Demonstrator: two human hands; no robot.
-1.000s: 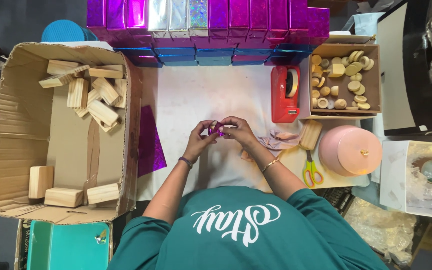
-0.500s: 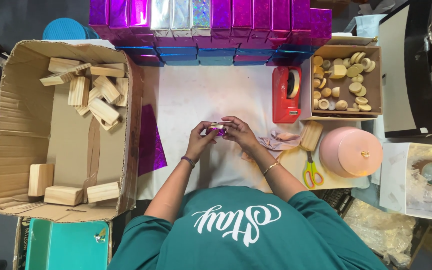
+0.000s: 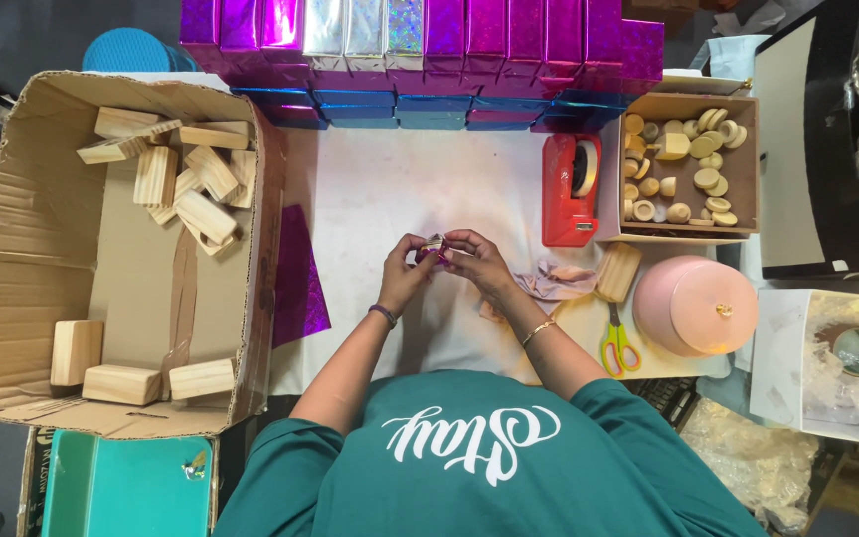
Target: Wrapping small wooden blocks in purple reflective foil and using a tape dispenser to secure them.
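At the centre of the frame, over the white tabletop (image 3: 380, 189), both hands meet around a small piece (image 3: 432, 246) that shows a pale face with magenta foil at its edges. The left hand (image 3: 405, 270) pinches it from the left side with fingers curled closed on it, and the right hand (image 3: 474, 261) closes on it from the right, fingertips pressed on its top edge. The piece is held just above the tabletop, not resting on it. It looks small, light and stiff, probably a little wooden shape like those in the tray (image 3: 748, 169) at upper right; the foil skin is likely slick and creases easily, so a hold on opposite flat sides with the fingertips seems the surest place. To the right of the hands stand a red tape dispenser (image 3: 571, 189), a crumpled pink scrap (image 3: 554, 281), a wooden block (image 3: 617, 271), scissors (image 3: 619, 343) with yellow and green handles, and a round pink box (image 3: 694, 303). A sheet of magenta foil (image 3: 297, 278) lies at the left edge of the tabletop beside a large carton (image 3: 12, 288) of wooden blocks. Foil-wrapped boxes (image 3: 420, 40) in magenta, silver and blue line the top of the frame.
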